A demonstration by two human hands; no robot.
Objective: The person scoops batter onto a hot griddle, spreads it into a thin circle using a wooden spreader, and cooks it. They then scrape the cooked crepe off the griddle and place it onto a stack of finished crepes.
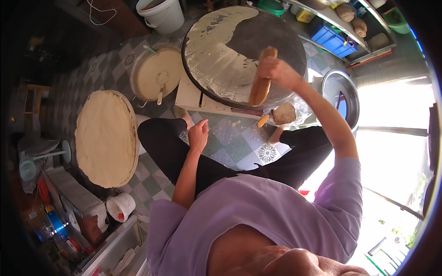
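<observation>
My right hand point(278, 71) is closed around a wooden batter spreader point(259, 94), held on the right part of a large round black griddle point(262, 38). Pale batter point(214, 55) covers the griddle's left side in a thin, uneven layer; the upper right shows dark. My left hand point(199, 134), fingers curled, is by my left knee and holds nothing that I can see. Left of the griddle stands a metal pot of batter point(148, 81) with a ladle point(160, 90) in it. A stack of thin round flatbreads point(105, 138) lies farther left.
Below the griddle are a brown square pad point(284, 114) on plastic and a small yellowish piece point(263, 120) on the tiles. A metal basin point(353, 103) stands at right, a white bucket point(165, 17) behind the pot, and a shelf with a blue crate point(333, 39) at upper right.
</observation>
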